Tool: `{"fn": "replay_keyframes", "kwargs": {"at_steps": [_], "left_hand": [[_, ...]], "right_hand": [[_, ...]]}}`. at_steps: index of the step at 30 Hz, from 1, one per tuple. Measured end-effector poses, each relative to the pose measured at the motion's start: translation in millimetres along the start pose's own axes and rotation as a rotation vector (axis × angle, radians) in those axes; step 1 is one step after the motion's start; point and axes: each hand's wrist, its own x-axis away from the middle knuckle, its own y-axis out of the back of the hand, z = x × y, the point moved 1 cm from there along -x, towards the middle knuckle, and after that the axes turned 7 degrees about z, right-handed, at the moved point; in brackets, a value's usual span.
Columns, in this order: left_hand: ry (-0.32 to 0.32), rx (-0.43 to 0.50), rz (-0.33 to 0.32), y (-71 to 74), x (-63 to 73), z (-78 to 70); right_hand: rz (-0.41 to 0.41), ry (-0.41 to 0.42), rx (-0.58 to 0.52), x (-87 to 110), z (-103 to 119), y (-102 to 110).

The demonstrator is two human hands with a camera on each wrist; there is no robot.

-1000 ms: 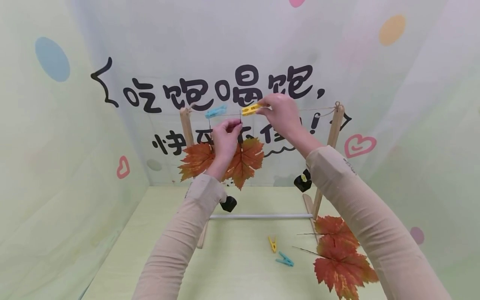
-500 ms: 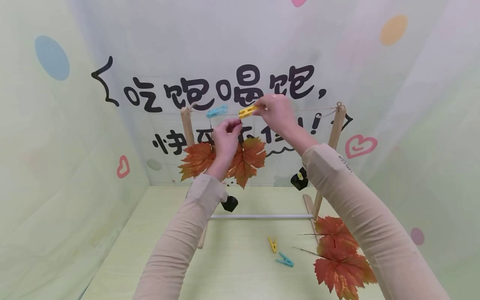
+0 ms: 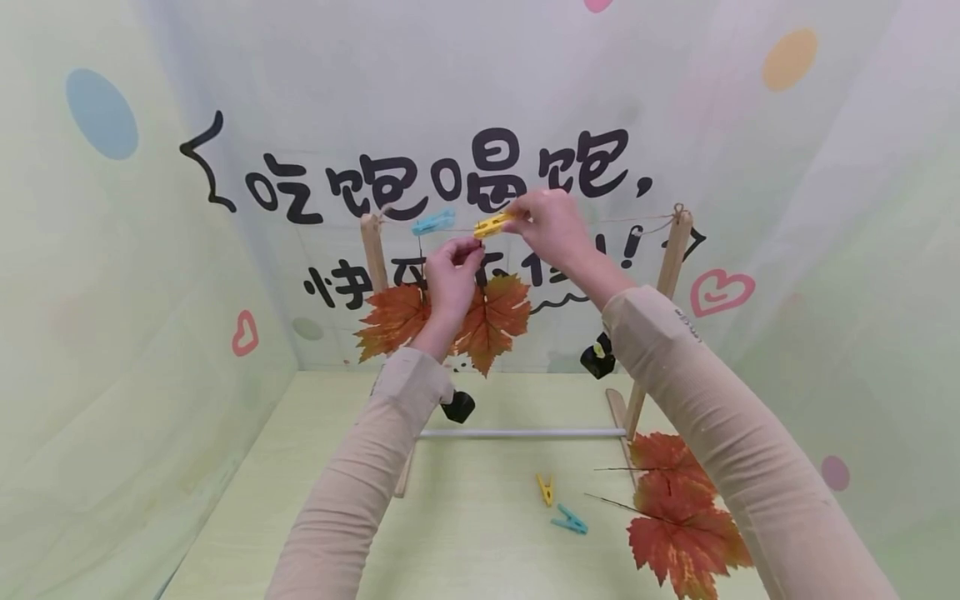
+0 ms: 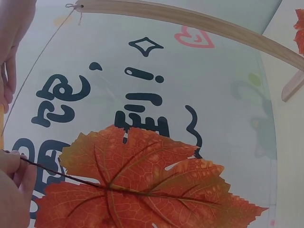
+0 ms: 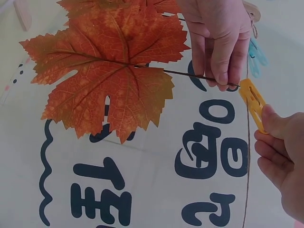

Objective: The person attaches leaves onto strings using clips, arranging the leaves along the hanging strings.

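Nearest, the right sleeve (image 3: 727,433) cuts off part of the loose leaves (image 3: 678,542) on the surface (image 3: 480,550). Up at the string (image 3: 626,219), the left hand (image 3: 452,279) pinches the stem (image 5: 190,74) of a maple leaf (image 3: 495,317) while the right hand (image 3: 553,227) grips a yellow clothespin (image 3: 491,225), its bite hard to make out. Behind, hands partly hide black lettering (image 3: 378,185).

The left hand (image 3: 452,279) partly hides one hanging orange leaf (image 3: 393,317); at the left wrist view's edge, a yellow clothespin (image 5: 246,90) is cropped to a sliver.
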Motion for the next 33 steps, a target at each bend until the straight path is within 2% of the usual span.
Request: {"fn": "replay_keyframes", "kwargs": {"at_steps": [9, 15, 21, 28, 33], "left_hand": [[-0.010, -0.010, -0.009, 2.8, -1.4, -0.5], [0.007, 0.005, 0.008, 4.4, -0.6, 0.7], [-0.010, -0.015, -0.001, 6.3, 1.3, 2.8], [-0.032, -0.030, -0.044, 8.4, 4.2, 0.2], [-0.049, -0.008, -0.030, 12.2, 10.5, 0.9]], "right_hand": [[0.057, -0.022, 0.004, -1.5, -2, -1], [0.032, -0.021, -0.043, 1.3, -4, -4], [0.021, 0.008, -0.111, 4.7, -10, -4], [0.015, 0.020, -0.117, 11.4, -16, 5], [0.011, 0.037, -0.125, 23.3, -22, 12]]}}
